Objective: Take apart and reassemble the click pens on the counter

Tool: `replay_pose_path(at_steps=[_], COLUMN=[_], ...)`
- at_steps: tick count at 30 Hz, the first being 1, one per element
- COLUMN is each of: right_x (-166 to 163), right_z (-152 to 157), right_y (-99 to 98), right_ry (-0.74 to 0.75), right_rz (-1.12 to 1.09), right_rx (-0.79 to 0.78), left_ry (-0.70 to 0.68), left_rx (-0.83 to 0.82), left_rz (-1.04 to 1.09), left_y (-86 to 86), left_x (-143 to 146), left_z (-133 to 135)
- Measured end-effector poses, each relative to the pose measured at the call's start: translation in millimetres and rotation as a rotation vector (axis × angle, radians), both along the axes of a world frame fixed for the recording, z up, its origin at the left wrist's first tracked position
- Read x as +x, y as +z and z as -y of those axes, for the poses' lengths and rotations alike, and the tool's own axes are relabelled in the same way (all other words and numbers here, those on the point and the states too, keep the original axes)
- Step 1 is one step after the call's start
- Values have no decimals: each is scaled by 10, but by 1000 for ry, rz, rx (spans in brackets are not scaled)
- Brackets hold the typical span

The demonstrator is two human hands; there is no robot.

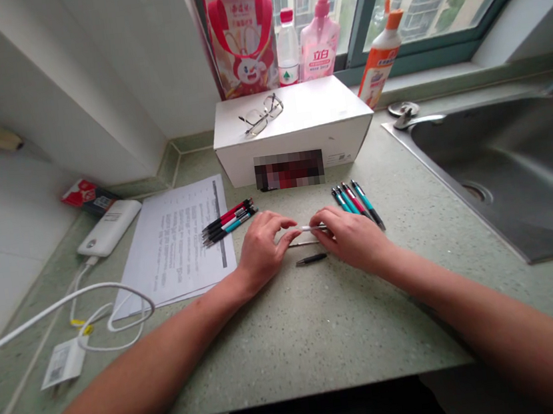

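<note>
Between my two hands is a thin white pen part (305,228), held level above the counter. My left hand (264,245) pinches its left end between thumb and forefinger. The fingers of my right hand (348,235) are closed round its other end, which they partly hide. Just below lies a thin refill-like rod (304,244), and nearer me a black pen tip section (312,260). Several red, black and blue pens (228,222) lie in a group left of my hands, partly on printed paper. Another group of blue and red pens (356,202) lies beyond my right hand.
A white box (292,134) carrying eyeglasses (262,114) stands at the back. Printed sheets (175,246), a white power bank (110,227) and a looping cable (114,327) occupy the left. At right is a metal sink (516,231). Bottles (321,43) stand by the window.
</note>
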State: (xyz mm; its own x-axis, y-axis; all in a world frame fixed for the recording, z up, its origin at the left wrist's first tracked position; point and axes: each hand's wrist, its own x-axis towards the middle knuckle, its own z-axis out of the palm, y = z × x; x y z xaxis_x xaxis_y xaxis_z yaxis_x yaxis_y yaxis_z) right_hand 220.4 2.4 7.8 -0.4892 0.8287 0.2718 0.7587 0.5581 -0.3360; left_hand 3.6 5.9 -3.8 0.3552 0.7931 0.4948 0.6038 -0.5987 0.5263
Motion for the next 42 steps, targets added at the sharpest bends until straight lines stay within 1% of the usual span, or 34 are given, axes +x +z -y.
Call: replay_pose_path(at_steps=[3,7,9,11,14,19,22,26,30,33,39,42], right_x=[13,30,36,44,65,114,123,110,75,52,103,122], right_z=[-1,8,12,9,-12,-55,-63,-59,-37,-22,-50,-57], right_y=[10,46,72,94,101,66,57,56,41,29,51,64], right_ry=[-43,-66,-70,-71,-82,-153,-151,-100,-40,-5,-89,-75], right_rz=[-89,-153,-156,-142,-99,-78,-71,-50,-33,-8,0,-7], right_rx=[21,46,63,98,124,82,88,130,178,195,233,230], left_ry=[-35,-128,-126,-108,-65,75,141,153,111,85,161,165], left_rx=[8,-14,-24,-32,-24,8,6,31,80,93,127,126], left_rz=[-31,-229,-296,-316,-278,-75,-9,-38,-94,-97,-68,-89], left_y=[4,0,-6,-15,-31,-42,-40,-47,-49,-44,-57,-59], left_x=[-27,-37,-28,-19,-26,-91,-122,-128,-110,-101,-124,-129], left_z=[13,45,52,49,38,13,-8,-22,-5,9,-19,-30])
